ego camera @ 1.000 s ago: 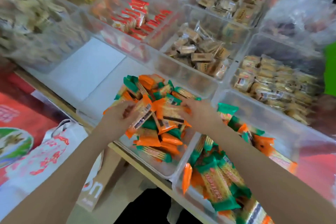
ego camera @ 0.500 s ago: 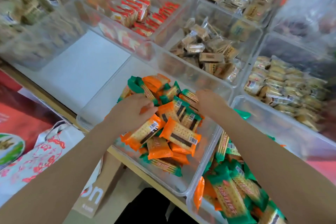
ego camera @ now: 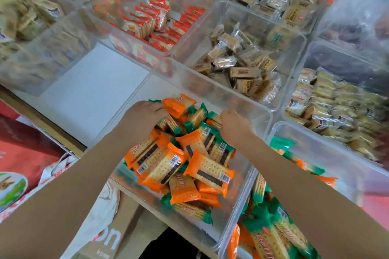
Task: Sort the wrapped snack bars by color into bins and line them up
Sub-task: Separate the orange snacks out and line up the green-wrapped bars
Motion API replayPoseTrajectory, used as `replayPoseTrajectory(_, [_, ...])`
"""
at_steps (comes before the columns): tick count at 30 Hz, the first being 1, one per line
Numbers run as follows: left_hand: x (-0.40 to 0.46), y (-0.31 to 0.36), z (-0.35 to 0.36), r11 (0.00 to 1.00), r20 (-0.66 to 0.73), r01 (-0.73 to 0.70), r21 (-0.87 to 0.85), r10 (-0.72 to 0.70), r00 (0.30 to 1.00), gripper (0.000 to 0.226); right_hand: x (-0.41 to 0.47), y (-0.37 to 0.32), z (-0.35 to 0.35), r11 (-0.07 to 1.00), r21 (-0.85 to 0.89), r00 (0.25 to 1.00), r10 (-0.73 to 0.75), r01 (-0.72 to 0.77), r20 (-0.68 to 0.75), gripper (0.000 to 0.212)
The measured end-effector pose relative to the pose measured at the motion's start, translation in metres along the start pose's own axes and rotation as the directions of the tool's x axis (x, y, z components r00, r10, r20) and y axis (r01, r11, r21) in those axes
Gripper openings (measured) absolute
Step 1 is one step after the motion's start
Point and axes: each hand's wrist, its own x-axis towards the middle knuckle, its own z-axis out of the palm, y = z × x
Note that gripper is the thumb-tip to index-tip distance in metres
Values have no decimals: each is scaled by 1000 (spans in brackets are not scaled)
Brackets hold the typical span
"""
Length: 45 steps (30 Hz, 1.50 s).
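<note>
While both curled hands, left hand (ego camera: 145,114) and right hand (ego camera: 235,125), grip bars (ego camera: 189,160), uncounted, one bin (ego camera: 248,185) holds them.

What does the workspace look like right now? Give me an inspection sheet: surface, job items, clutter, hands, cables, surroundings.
Surface: white shelf, bare patch to the left of the near bin.
Job's things: clear near bin holds a mixed heap of orange bars and green bars, unsorted and not lined up; right-hand bin also holds both colors.
Clutter: neighbouring bins of red-wrapped snacks and tan-wrapped snacks.
Hands: left hand rests on the far side of the heap, fingers curled into the bars; right hand is curled at the heap's far right edge; what each holds is hidden.
Cables: nothing seen.
Surroundings: cardboard box and printed bag below the shelf.
</note>
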Motion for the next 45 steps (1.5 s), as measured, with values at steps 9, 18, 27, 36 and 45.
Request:
replayPoseTrajectory(9, [1, 69, -55, 974, -198, -57, -221, 12, 980, 31, -99, 43, -39, 690, 683, 898, 110, 239, -426, 22])
replayPoseTrajectory(18, [11, 195, -81, 577, -175, -100, -811, -74, 982, 30, -157, 139, 20, 629, 770, 963, 258, -108, -75, 23])
replayPoseTrajectory(27, [1, 243, -62, 842, 184, -186, -507, 316, 931, 18, -189, 179, 50, 703, 701, 897, 382, -125, -223, 24])
replayPoseTrajectory(36, [58, 279, -49, 907, 96, -165, -388, 218, 971, 24, -130, 209, 49, 888, 459, 997, 35, -2, -65, 41])
replayPoseTrajectory(45, [110, 283, -18, 875, 398, -483, 24, 435, 808, 42, -138, 216, 60, 960, -131, 964, -257, 247, -62, 44])
